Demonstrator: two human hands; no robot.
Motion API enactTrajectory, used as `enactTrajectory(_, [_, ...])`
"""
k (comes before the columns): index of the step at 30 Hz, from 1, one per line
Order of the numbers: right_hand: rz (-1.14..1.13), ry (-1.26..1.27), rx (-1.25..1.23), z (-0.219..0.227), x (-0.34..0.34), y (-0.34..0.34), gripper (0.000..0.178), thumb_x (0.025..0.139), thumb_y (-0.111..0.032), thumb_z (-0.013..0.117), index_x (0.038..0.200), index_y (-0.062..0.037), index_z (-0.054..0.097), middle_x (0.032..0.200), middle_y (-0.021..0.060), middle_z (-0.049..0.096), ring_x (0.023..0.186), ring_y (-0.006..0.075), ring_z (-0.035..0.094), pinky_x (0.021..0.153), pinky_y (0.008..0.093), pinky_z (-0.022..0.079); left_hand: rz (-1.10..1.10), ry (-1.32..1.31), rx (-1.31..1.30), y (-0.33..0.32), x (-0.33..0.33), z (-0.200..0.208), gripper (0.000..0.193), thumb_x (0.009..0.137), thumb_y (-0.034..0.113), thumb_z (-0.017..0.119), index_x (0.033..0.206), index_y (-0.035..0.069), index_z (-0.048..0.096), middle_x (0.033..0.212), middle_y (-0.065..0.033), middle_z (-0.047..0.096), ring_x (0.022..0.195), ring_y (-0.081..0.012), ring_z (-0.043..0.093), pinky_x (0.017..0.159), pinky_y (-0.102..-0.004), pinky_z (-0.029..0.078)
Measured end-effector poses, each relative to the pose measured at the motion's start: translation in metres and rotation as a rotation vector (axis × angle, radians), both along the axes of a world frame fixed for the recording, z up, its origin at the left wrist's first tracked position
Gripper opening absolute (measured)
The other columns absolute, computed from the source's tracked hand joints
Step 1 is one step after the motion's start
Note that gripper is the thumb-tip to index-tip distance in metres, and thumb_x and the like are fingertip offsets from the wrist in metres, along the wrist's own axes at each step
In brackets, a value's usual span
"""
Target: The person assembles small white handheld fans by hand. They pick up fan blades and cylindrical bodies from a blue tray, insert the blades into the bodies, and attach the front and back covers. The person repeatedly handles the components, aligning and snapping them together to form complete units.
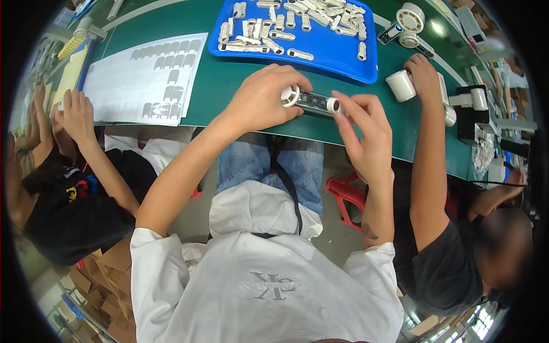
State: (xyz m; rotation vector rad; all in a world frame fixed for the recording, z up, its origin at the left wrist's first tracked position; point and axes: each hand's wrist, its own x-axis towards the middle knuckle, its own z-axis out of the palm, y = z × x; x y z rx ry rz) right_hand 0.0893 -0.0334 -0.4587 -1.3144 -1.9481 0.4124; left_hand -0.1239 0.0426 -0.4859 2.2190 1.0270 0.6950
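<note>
Just over the near edge of the green table, a small handheld fan [314,102] lies crosswise between my hands. Its round white head points left, the long body shows a dark inside with what looks like a circuit board, and a white round end sits at the right. My left hand [264,98] is closed around the head end, fingers above and thumb below. At the other end, my right hand [369,128] pinches the white tip between thumb and fingers. Beyond them stands a blue tray [337,51] holding many white elongated parts [280,35].
A white sheet with grey shapes [114,80] lies on the table [223,97] at left. At right, a co-worker's hand [424,77] is beside a white cylinder [401,86], near other white fans [410,18]. Another co-worker's hand [75,114] is at left. A red stool [347,197] stands below.
</note>
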Motion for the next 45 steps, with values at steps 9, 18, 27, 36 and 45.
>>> enactTrajectory(9, [0.045, 0.013, -0.147, -0.016, -0.002, 0.027, 0.024, 0.080, -0.003, 0.073, 0.103, -0.0015, 0.069, 0.090, 0.0096, 0.062, 0.081, 0.0264, 0.063, 0.068, 0.0360, 0.051, 0.027, -0.091, 0.001, -0.005, 0.000, -0.008, 0.042, 0.064, 0.010, 0.082, 0.104, 0.012, 0.069, 0.096, -0.0031, 0.068, 0.093, -0.0259, 0.061, 0.084, -0.0367, 0.050])
enactTrajectory(18, [-0.013, 0.085, -0.187, -0.016, -0.011, 0.026, 0.019, 0.081, -0.004, 0.073, 0.100, -0.0020, 0.071, 0.089, 0.0084, 0.062, 0.075, 0.0223, 0.064, 0.067, 0.0324, 0.051, 0.017, -0.127, 0.078, -0.005, 0.002, -0.011, 0.034, 0.065, 0.010, 0.082, 0.096, 0.010, 0.067, 0.094, -0.0030, 0.067, 0.092, -0.0254, 0.060, 0.082, -0.0371, 0.049])
enactTrajectory(27, [-0.054, -0.208, 0.039, -0.019, -0.017, 0.018, 0.014, 0.083, -0.010, 0.072, 0.096, -0.0036, 0.072, 0.080, 0.0077, 0.061, 0.070, 0.0263, 0.062, 0.061, 0.0379, 0.049, -0.013, -0.060, 0.102, -0.004, 0.000, -0.012, 0.031, 0.070, 0.010, 0.081, 0.098, 0.009, 0.068, 0.098, -0.0033, 0.067, 0.096, -0.0262, 0.060, 0.084, -0.0378, 0.049])
enactTrajectory(36, [0.158, 0.040, -0.183, -0.025, 0.012, 0.023, 0.031, 0.080, -0.014, 0.075, 0.109, -0.0026, 0.069, 0.102, 0.0108, 0.065, 0.091, 0.0277, 0.063, 0.080, 0.0361, 0.050, 0.062, -0.104, 0.444, -0.038, 0.005, -0.021, 0.034, 0.064, 0.009, 0.082, 0.094, 0.009, 0.067, 0.106, -0.0034, 0.067, 0.104, -0.0289, 0.058, 0.087, -0.0415, 0.047])
enactTrajectory(45, [0.270, -0.107, -0.027, -0.055, 0.019, -0.003, 0.059, 0.075, -0.017, 0.079, 0.129, -0.0060, 0.060, 0.116, 0.0119, 0.065, 0.105, 0.0304, 0.061, 0.091, 0.0382, 0.049, 0.179, 0.139, 0.155, -0.070, 0.024, -0.008, 0.032, 0.063, 0.011, 0.081, 0.083, 0.011, 0.057, 0.093, -0.0023, 0.066, 0.092, -0.0294, 0.058, 0.079, -0.0425, 0.045])
